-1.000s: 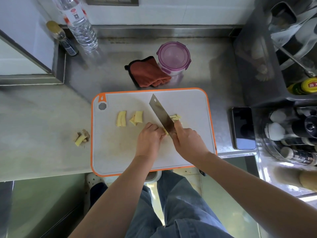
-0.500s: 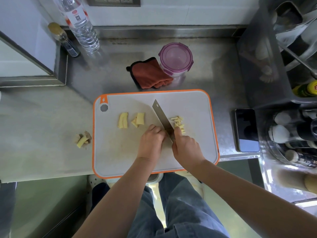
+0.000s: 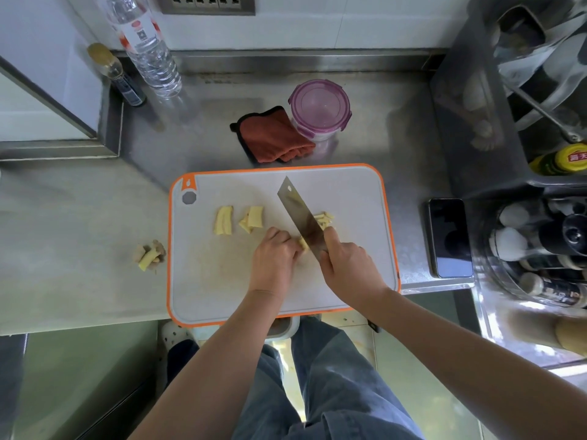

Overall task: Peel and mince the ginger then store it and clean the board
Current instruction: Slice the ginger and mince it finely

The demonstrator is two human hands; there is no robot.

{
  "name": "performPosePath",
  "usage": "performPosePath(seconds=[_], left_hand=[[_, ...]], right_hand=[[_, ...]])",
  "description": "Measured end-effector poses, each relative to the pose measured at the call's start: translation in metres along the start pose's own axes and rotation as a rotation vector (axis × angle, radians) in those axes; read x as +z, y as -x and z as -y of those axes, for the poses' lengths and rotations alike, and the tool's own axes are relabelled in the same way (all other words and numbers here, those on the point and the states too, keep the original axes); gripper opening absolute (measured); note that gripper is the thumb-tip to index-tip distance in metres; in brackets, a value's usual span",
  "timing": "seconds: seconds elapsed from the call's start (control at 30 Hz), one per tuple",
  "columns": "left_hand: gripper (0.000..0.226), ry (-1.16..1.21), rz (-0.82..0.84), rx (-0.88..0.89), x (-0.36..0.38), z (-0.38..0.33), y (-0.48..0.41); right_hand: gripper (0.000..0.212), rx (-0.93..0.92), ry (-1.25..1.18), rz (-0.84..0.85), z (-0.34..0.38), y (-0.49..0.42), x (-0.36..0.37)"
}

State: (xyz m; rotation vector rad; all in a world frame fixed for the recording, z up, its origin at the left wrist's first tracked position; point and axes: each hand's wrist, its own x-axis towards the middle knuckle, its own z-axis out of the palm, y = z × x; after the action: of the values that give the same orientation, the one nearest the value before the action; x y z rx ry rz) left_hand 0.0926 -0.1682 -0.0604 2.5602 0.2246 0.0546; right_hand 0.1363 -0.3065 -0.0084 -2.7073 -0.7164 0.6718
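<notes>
A grey cutting board (image 3: 222, 281) with an orange rim lies on the steel counter. My right hand (image 3: 349, 265) grips the handle of a cleaver (image 3: 298, 214), whose blade stands on the board. My left hand (image 3: 274, 255), fingers curled, holds a small ginger piece (image 3: 303, 242) against the blade. Cut ginger strips (image 3: 324, 219) lie right of the blade. Two peeled ginger slices (image 3: 224, 220) (image 3: 254, 217) lie to the left. Ginger peelings (image 3: 149, 254) sit on the counter left of the board.
A round container with a purple lid (image 3: 319, 111) and a red cloth (image 3: 273, 138) sit behind the board. A water bottle (image 3: 149, 49) and a small bottle (image 3: 120, 77) stand at the back left. A phone (image 3: 449, 238) lies right; racks of bottles fill the right side.
The cleaver has chopped on through the ginger piece under my left hand, and the pile of strips right of the blade shifted a little. Both hands stay in the same spot.
</notes>
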Motion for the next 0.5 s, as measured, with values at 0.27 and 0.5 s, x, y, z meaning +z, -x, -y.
performPosePath(seconds=[0.27,0.5], left_hand=[[0.012,0.001,-0.011,-0.002,0.002,0.001,0.000],[0.012,0.015,-0.027,0.022,0.002,0.003,0.000]], right_hand=[[0.037,0.006,0.033,0.051,0.004,0.000,0.000],[0.039,0.057,0.025,0.074,0.014,-0.007,0.004]])
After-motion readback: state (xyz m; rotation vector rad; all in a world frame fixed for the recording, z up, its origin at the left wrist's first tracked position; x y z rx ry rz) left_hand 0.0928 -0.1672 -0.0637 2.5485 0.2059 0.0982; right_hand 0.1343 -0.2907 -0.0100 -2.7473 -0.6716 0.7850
